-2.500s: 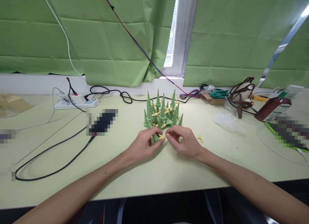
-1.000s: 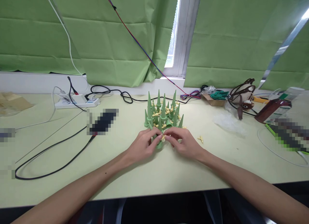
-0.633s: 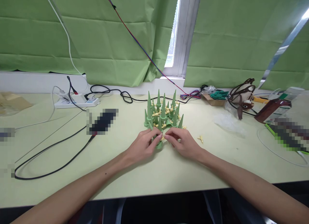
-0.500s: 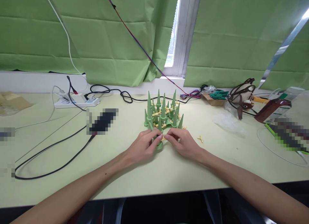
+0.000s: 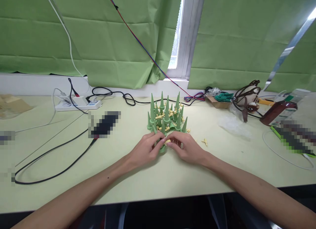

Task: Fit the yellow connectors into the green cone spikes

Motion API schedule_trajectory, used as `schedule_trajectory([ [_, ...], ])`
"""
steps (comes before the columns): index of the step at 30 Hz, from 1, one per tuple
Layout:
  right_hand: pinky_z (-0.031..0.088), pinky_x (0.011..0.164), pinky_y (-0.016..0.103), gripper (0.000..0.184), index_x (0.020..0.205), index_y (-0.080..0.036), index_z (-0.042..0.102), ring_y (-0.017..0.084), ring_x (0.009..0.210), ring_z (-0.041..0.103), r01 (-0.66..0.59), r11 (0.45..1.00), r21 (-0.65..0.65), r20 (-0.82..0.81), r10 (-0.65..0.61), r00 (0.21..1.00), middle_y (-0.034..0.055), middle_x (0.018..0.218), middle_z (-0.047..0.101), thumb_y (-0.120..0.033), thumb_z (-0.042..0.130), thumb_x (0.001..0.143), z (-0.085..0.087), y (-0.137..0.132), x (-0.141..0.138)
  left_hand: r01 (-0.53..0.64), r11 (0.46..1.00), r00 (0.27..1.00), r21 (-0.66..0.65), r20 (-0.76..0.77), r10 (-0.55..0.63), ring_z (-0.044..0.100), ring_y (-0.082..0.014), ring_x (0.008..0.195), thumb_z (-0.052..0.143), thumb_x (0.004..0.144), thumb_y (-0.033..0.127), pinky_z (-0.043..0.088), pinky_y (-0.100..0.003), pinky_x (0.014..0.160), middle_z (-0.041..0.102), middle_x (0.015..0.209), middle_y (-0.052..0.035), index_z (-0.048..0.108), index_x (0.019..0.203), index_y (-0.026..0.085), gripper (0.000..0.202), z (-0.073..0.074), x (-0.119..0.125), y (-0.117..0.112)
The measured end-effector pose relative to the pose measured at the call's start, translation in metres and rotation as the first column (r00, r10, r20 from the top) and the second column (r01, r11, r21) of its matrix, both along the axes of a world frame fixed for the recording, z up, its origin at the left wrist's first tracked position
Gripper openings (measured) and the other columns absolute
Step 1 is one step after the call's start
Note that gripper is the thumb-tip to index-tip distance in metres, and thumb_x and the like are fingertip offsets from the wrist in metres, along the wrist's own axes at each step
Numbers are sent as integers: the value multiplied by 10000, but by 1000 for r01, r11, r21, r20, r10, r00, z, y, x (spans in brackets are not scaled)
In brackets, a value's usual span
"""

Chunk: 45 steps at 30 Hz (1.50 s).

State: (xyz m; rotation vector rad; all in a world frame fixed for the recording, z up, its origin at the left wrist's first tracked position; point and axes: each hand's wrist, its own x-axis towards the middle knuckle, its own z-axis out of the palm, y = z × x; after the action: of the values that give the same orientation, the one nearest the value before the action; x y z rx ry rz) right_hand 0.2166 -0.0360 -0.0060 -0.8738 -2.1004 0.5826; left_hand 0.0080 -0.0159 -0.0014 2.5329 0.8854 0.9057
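Note:
A cluster of green plastic cones point(image 5: 166, 113) joined by small yellow connector pieces stands upright in the middle of the pale green table point(image 5: 128, 169). At its near edge my left hand point(image 5: 145, 149) is closed round one green cone point(image 5: 162, 147). Right beside it my right hand point(image 5: 185, 147) pinches a small yellow connector point(image 5: 168, 141) against that cone. The fingertips of both hands almost touch. A loose yellow connector point(image 5: 204, 141) lies on the table to the right of my right hand.
A white power strip point(image 5: 78, 105) with black cables point(image 5: 56, 156) sits at the back left. Clear plastic wrap point(image 5: 233, 123), a small cardboard box point(image 5: 217, 100), a brown-strapped item point(image 5: 247, 99) and a dark red bottle point(image 5: 276, 111) crowd the right. Green curtains point(image 5: 111, 38) hang behind.
Since 2.5 s ago the held cone has gone from tilted to upright at the cluster's near edge. My hands have closed in slightly; over the last half second almost nothing moved.

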Motion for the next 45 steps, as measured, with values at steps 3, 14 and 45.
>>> schedule_trajectory([
  [3,423,634,252,136,938,-176,624,124,653,517,11,1000,17,16,-11,1000,18,796,628,-255,524,983,-2,1,0,6,1000,1000,10,-16,-6,526,-123,715,421,1010,220,406,-239,674,596,805,-4,584,906,176,198,0,-1,-1],
  [14,358,593,239,254,844,-184,609,108,598,469,92,995,-35,78,-89,993,-28,673,565,-345,501,1009,-2,2,-2,9,1000,999,24,-32,-8,540,-122,713,433,1004,210,416,-235,670,609,820,-6,594,929,177,180,1,-1,0],
  [45,410,618,258,163,924,-180,630,132,635,523,39,998,47,48,-41,998,25,786,649,-247,499,992,0,1,0,-11,997,1000,73,-23,13,541,-127,689,433,999,209,421,-243,653,616,801,-15,603,898,172,202,1,0,0],
])
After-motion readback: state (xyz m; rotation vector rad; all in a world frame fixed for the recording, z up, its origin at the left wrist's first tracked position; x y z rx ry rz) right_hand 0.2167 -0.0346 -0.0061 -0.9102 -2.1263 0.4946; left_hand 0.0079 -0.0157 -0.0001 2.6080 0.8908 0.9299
